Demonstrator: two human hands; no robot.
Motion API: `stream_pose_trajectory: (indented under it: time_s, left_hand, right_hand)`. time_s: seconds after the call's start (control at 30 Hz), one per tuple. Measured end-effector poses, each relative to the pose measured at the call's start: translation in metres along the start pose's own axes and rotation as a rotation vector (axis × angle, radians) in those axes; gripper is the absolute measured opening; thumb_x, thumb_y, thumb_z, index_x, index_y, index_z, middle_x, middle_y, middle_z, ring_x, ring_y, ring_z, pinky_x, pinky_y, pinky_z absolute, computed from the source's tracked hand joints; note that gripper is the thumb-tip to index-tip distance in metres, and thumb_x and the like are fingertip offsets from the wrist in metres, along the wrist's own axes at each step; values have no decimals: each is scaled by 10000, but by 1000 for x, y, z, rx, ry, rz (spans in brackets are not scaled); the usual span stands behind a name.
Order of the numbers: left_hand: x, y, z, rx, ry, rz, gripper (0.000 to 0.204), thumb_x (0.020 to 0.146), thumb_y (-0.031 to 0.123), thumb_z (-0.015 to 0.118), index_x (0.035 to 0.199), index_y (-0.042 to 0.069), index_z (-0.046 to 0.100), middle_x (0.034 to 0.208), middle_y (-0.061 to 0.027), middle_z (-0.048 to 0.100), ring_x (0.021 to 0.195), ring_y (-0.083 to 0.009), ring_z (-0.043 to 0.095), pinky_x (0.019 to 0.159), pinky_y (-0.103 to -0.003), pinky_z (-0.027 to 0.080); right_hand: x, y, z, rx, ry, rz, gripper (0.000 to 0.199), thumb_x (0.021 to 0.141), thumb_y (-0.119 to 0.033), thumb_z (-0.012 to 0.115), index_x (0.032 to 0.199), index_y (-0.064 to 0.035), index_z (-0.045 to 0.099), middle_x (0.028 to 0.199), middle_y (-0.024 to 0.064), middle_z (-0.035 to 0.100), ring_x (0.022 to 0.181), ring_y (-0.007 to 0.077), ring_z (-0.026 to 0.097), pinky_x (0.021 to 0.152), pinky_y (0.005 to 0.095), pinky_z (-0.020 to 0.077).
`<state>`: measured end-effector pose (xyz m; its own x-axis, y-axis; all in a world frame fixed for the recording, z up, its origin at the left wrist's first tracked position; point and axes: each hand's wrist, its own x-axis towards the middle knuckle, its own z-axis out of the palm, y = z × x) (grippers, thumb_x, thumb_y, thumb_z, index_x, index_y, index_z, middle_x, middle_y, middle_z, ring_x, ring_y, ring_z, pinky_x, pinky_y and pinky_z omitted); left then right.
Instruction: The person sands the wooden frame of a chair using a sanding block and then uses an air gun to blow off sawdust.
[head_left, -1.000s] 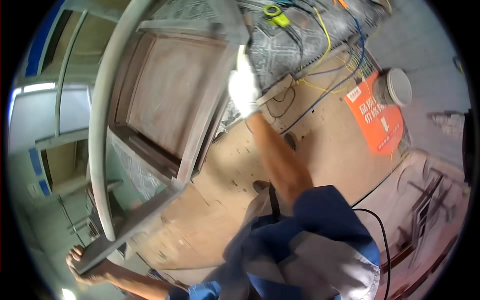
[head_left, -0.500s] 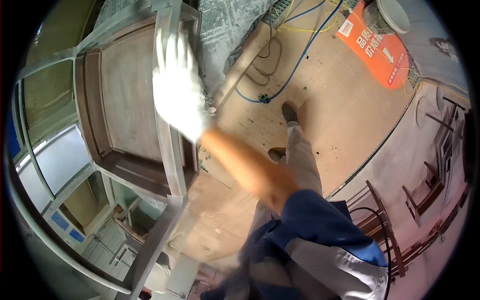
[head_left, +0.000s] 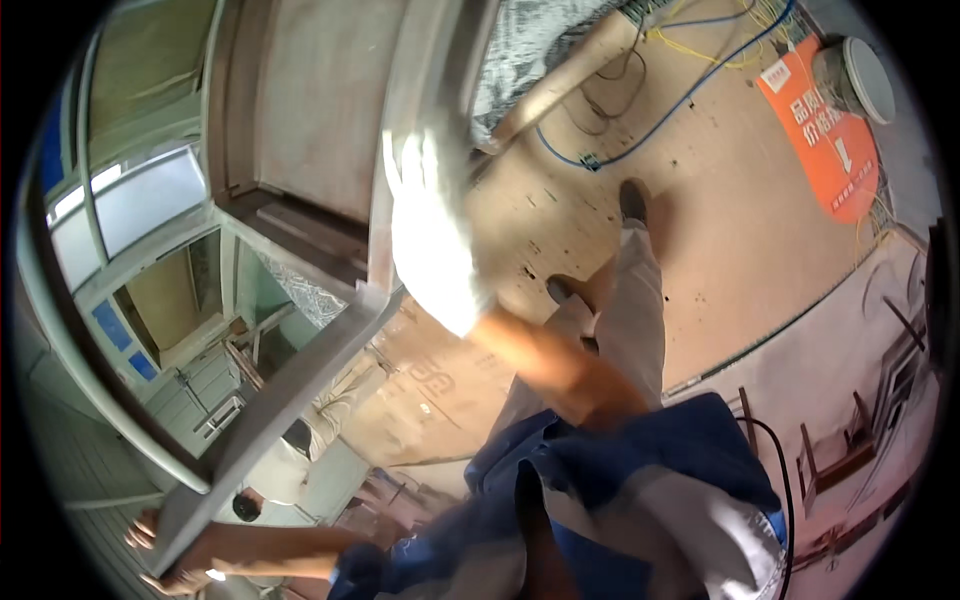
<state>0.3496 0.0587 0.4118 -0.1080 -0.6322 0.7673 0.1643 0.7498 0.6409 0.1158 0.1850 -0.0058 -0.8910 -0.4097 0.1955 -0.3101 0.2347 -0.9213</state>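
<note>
A grey-brown wooden furniture frame [head_left: 290, 405] with a recessed panel [head_left: 325, 95] fills the left side, tilted toward me. My right hand [head_left: 430, 230], in a white glove, lies along a broad rail of it with fingers stretched out. Motion blurs the glove, and I cannot see whether anything lies under the palm. At the lower left, my bare left hand [head_left: 150, 550] grips the end of a long leg of the frame, fingers on one side and thumb on the other.
A brown board [head_left: 560, 240] covers the floor under my feet. A blue hose [head_left: 655, 125] and yellow cords [head_left: 690, 55] run across its far part. An orange sign [head_left: 825, 130] and a bucket [head_left: 865, 80] are at upper right. Another person [head_left: 280, 470] is beyond the frame; brown wooden frames [head_left: 845, 450] stand right.
The view has shifted, so the furniture and floor appear further right. My gloved right hand is nearer the lower end of the rail. My left hand has come into view, gripping the leg.
</note>
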Motion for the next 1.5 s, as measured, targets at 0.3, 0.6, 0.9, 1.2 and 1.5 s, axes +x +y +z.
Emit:
stream_pose_trajectory:
  time_s: [0.3, 0.6, 0.9, 1.2, 1.5]
  left_hand:
    - [-14, -27, 6, -111, -196, -66, 370, 736, 307, 475, 789, -58, 447, 808, -154, 377, 773, -301, 430, 769, -407, 387]
    - [-57, -26, 75, 83, 97, -21, 404, 768, 350, 511, 847, -44, 477, 802, -121, 352, 757, -270, 378, 739, -378, 359]
    - [-59, -19, 37, 35, 133, -86, 500, 710, 363, 524, 996, -31, 412, 821, -101, 339, 745, -248, 368, 785, -384, 329]
    - [-61, -7, 43, 362, 191, -17, 467, 605, 383, 506, 878, 14, 417, 771, -128, 355, 731, -293, 410, 726, -476, 391]
    - [-47, 2, 5, 166, 20, -59, 434, 624, 358, 486, 882, 16, 416, 775, -113, 375, 731, -295, 427, 735, -498, 413]
  right_hand:
    - [-106, -15, -54, 592, -522, 284, 431, 959, -93, 548, 1383, -21, 519, 1272, 152, 561, 1016, 217, 539, 907, 353, 460]
    - [-58, -60, -7, 433, -486, 14, 363, 936, -49, 582, 1298, -28, 597, 1108, 69, 656, 792, 162, 569, 768, 320, 487]
    - [-56, -72, -13, 112, -808, 196, 384, 903, -95, 640, 1279, -21, 629, 1192, 184, 663, 946, 289, 682, 976, 432, 509]
    - [-26, -43, 9, -141, -857, -307, 272, 930, -133, 608, 1164, 5, 607, 886, 209, 670, 805, 370, 677, 720, 432, 562]
    - [-28, -38, 27, -230, -806, -869, 361, 873, -97, 604, 1158, 117, 660, 1394, 336, 516, 1107, 390, 646, 1140, 442, 413]
